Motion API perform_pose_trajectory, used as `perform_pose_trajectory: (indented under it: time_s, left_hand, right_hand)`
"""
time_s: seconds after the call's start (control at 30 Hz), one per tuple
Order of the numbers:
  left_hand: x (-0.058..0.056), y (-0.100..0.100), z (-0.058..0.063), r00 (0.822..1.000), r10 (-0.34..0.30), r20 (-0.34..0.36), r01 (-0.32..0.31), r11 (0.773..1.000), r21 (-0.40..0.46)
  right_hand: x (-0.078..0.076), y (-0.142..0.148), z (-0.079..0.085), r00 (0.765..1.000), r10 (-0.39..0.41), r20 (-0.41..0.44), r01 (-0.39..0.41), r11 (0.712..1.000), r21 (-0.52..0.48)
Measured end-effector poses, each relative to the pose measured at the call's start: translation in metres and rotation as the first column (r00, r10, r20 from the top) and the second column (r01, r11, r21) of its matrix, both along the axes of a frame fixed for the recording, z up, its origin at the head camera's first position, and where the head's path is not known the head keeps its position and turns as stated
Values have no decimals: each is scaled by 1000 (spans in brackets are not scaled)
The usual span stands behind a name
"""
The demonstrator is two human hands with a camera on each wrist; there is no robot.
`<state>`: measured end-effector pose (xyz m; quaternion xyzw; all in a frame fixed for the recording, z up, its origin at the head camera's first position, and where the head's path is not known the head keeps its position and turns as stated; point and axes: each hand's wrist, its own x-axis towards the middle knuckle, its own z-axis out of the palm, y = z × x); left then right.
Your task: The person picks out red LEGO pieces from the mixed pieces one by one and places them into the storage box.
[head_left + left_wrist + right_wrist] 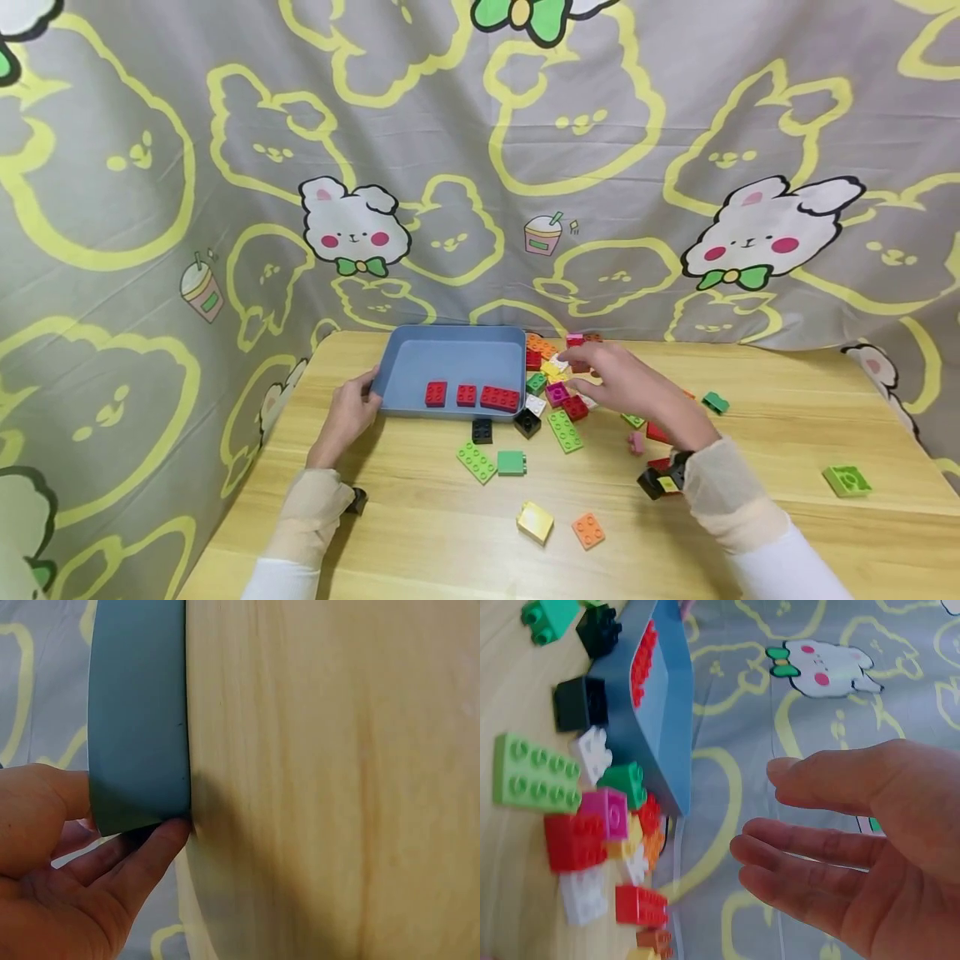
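Observation:
A blue-grey tray [457,358] stands at the back of the table with three red bricks [467,395] along its front side. My left hand [352,418] grips its left end; in the left wrist view the thumb lies over the rim and the fingers reach under the corner of the tray [142,712]. Beyond the tray's right end, my right hand [618,379] hovers over a heap of mixed bricks. Its thumb and fingers [802,870] are spread apart with nothing between them. The heap includes a magenta brick [604,814] and a light green brick [536,772].
Before the tray lie a black brick [482,431], a second light green brick [477,462] and a green brick [512,463]. Nearer are a yellow brick [535,522] and an orange one [588,531]. A lime brick [847,481] lies far right. A patterned curtain [450,167] hangs behind.

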<state>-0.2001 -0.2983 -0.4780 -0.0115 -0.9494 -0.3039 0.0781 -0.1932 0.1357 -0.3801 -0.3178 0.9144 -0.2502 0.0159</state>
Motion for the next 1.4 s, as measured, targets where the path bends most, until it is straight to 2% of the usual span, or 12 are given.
perform_pose_trajectory:
  time_s: [0.2,0.33,0.47,0.57,0.73,0.83,0.97,1.2,1.4]
  left_hand:
    - [0,-1,-1,1000,2,-2,-2,1000,0]
    - [-1,-1,-1,1000,1,-7,-1,1000,-7]
    - [-1,-1,0,1000,-2,-3,2,1000,-5]
    - [0,-2,1,1000,7,-13,-7,1000,-5]
    - [0,1,0,1000,8,-4,-8,1000,-8]
    - [0,2,0,1000,12,10,-12,1000,5]
    - [2,2,2,1000,21,9,-21,1000,15]
    - [4,3,1,1000,1,13,-1,1000,18]
    - [4,3,2,1000,10,-10,-10,1000,12]
  right_hand:
    - [14,27,-6,1000,-20,22,20,1000,18]
    - [31,45,-7,998,-53,30,51,997,61]
    - [48,60,-11,994,-74,75,66,993,93]
    - [57,67,-20,994,-74,77,67,993,100]
    - [72,80,-38,995,-100,2,99,988,118]
    - [80,86,-46,994,-111,24,107,986,127]
    - [86,89,-56,991,-124,48,118,986,115]
    - [90,89,-70,984,-171,49,162,975,152]
    - [93,89,-75,984,-173,36,168,978,124]
